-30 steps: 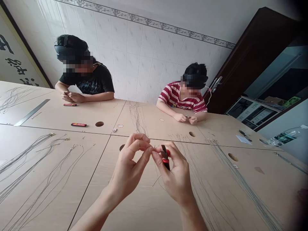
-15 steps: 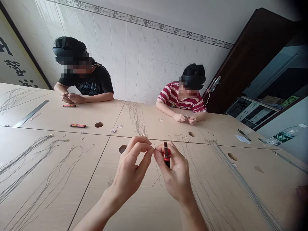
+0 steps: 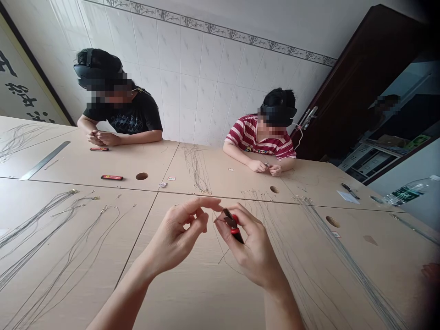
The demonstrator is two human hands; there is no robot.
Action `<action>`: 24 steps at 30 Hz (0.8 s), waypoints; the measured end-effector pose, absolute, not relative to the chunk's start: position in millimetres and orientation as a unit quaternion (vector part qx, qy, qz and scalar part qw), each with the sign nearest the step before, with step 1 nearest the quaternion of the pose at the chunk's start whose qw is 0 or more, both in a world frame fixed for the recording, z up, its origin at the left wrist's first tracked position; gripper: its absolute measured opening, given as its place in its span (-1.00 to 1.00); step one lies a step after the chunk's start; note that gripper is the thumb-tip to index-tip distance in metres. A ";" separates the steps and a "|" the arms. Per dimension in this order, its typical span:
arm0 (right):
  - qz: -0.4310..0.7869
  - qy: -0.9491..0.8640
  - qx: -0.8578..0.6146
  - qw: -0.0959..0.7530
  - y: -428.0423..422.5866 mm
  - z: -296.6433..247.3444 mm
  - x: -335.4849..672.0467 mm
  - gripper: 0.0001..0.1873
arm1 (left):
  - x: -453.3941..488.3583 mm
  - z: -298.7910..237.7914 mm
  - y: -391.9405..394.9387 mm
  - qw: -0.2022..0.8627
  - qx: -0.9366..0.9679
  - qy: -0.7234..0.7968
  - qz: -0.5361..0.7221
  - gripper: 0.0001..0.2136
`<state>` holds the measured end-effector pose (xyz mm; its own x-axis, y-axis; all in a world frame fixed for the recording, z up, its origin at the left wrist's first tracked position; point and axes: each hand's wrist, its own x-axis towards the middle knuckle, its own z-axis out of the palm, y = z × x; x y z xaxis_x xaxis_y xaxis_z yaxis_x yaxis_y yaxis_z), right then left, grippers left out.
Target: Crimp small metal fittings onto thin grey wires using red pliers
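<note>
My right hand [image 3: 252, 243] is wrapped around small pliers [image 3: 228, 219] with a dark metal head and red-and-black handles. Its thumb and index finger also pinch a thin cord [image 3: 220, 245], which hangs below in a loose loop. My left hand [image 3: 180, 233] is open, its index finger stretched toward the head of the pliers and its thumb apart from that finger. Whether the index fingertip touches the pliers or the cord's end I cannot tell.
Bundles of thin cords lie at left [image 3: 37, 224], right [image 3: 347, 256] and far middle [image 3: 195, 167] on the wooden table [image 3: 192, 293]. A metal ruler [image 3: 46, 160], red-and-black lighter-like sticks [image 3: 112, 177] and a water bottle [image 3: 412, 190] also lie there. Two people sit opposite.
My left fingertips have parted from my right ones, and the left index finger has straightened. The pliers have tilted to the left in my right hand.
</note>
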<state>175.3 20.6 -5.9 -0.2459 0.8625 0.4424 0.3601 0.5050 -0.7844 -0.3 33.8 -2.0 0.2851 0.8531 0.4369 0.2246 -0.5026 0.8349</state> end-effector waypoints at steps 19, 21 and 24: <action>0.272 -0.738 -0.426 0.447 21.7 -5.0 177.1 -0.83 | -1.1 -5.0 36.7 0.396 0.705 0.407 0.424 -0.84; 0.277 -0.733 -0.427 0.452 22.4 -5.4 176.2 -0.85 | -0.5 -7.1 37.6 0.410 0.694 0.404 0.433 -0.84; 0.286 -0.722 -0.420 0.469 24.3 -6.0 174.6 -0.85 | 1.0 -10.4 39.7 0.432 0.673 0.396 0.450 -0.83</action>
